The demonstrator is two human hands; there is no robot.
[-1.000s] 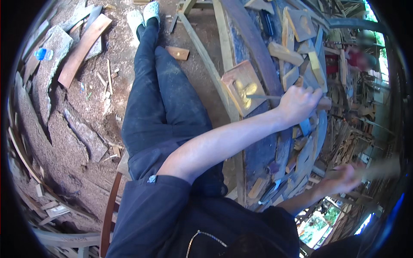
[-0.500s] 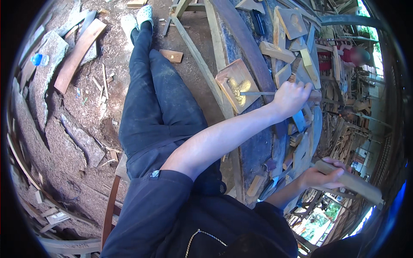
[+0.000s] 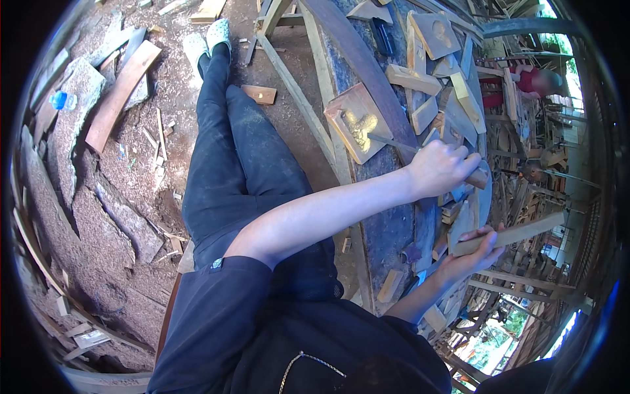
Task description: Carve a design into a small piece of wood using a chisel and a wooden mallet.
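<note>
A square wooden board (image 3: 344,117) with a carved, golden-coloured hollow (image 3: 361,129) lies tilted at the near side of the workbench. My left hand (image 3: 443,172) is wrapped round a chisel (image 3: 392,142), whose blade tip meets the hollow's right edge. The wooden handle end (image 3: 479,177) sticks out past my fist. Lower right, my right hand (image 3: 471,255) grips a flat-sided wooden mallet (image 3: 518,234) near one end, its other end slanting up to the right. The mallet is apart from the chisel handle.
The workbench (image 3: 390,243) carries wood offcuts (image 3: 412,79), another hollowed board (image 3: 434,34) and a dark box-like thing (image 3: 382,36). Planks (image 3: 123,98) and a bottle (image 3: 63,100) lie on the left ground. A person in red (image 3: 525,80) is at the far right.
The mallet has swung from slanting down to slanting up, as my right hand moved up and left. My left hand has shifted slightly down, tilting the chisel more.
</note>
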